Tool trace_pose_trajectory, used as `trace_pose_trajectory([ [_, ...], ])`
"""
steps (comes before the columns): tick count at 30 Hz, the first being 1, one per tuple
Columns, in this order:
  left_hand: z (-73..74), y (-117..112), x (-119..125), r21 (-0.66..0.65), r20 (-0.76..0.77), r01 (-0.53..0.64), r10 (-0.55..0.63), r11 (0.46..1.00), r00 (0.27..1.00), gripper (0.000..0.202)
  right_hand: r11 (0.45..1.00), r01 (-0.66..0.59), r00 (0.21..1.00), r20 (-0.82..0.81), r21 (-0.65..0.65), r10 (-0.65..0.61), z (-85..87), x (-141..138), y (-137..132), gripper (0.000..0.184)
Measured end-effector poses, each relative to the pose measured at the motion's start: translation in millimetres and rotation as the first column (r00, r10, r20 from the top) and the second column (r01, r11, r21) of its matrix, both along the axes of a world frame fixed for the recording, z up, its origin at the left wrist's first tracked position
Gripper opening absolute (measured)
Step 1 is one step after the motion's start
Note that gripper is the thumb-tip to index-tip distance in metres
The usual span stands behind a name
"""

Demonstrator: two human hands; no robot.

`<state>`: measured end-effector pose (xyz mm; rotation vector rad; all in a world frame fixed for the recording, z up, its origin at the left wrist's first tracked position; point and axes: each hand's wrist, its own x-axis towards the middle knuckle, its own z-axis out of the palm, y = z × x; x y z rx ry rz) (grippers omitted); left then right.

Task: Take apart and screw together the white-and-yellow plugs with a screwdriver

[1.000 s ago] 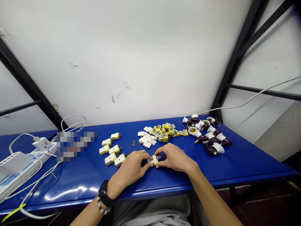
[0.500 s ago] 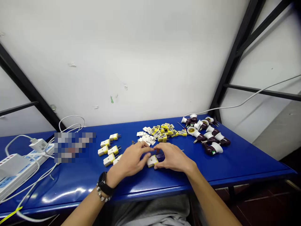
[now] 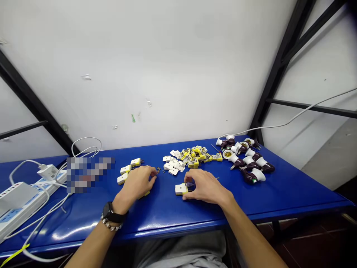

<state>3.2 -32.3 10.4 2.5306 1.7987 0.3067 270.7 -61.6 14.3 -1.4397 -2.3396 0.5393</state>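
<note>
— Blue-topped workbench [image 3: 281, 197] against a white wall [image 3: 178, 67], black steel struts [image 3: 279, 74] at upper right. Where are the hands?

— Front centre, both bare, over the near half of the table.

— Right hand [image 3: 206, 186]?

— Closed over a white-and-yellow plug [image 3: 180, 189]. Fingers [image 3: 196, 178] curl over its dark end, thumb against the near side. White end sticks out past the hand to the left, low on the tabletop. Held, not spread.

— Left hand [image 3: 136, 182]?

— Apart from the plug, a gap of blue between them. Fingers bunched, fingertips [image 3: 153, 172] just beside a scatter of tiny screws [image 3: 158, 170]. Can't tell whether they pinch anything. Black watch [image 3: 109, 211] and beaded bracelet [image 3: 111, 224] on the wrist. A yellow edge of another plug [image 3: 146, 193] shows under the palm.

— Around them?

— Small group of assembled white plugs [image 3: 125, 175] at that hand's upper left. Loose pile of white and yellow plug parts [image 3: 184, 159] behind the gap. Heap of maroon-and-white lamp holders [image 3: 247, 160] to the right, white cable [image 3: 292, 123] rising off toward the right edge. Lower left: power strip [image 3: 19, 197], charger [image 3: 47, 172], white cords [image 3: 41, 212]. Blurred patch [image 3: 89, 175] beside them, contents unreadable.
</note>
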Motion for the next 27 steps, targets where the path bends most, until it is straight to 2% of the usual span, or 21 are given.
trace_pose_trajectory([
  [5, -5.9, 1, 1, -0.022, -0.028, -0.034, 0.034, 0.999, 0.999, 0.021, 0.999, -0.004, 0.994, -0.108, 0.036, 0.008, 3.8, 0, 0, 0.05],
  [9, -8.2, 8, 3, -0.059, -0.052, -0.103, 0.1, 0.993, 0.994, 0.02, 0.995, -0.008, 0.974, -0.223, 0.099, 0.03, 5.3, -1, 0, 0.043],
  [13, -9.7, 14, 1, -0.119, -0.089, -0.129, 0.119, 0.984, 0.989, 0.02, 0.991, -0.012, 0.95, -0.309, 0.135, 0.053, 4.7, -1, 1, 0.037],
  [18, -14.9, 14, 3, -0.105, -0.22, -0.089, 0.064, 0.991, 0.973, 0.03, 0.977, -0.008, 0.895, -0.435, 0.211, 0.101, 5.4, -1, 3, 0.006],
  [22, -20.2, 13, 7, -0.093, -0.265, -0.042, 0.016, 0.995, 0.964, 0.031, 0.967, 0.062, 0.849, -0.522, 0.247, 0.079, 7.2, -3, 3, 0.008],
  [27, -22.2, 14, 7, -0.076, -0.244, -0.004, -0.015, 0.997, 0.97, 0.029, 0.957, 0.065, 0.832, -0.544, 0.281, 0.103, 8.1, -5, 3, 0.01],
])
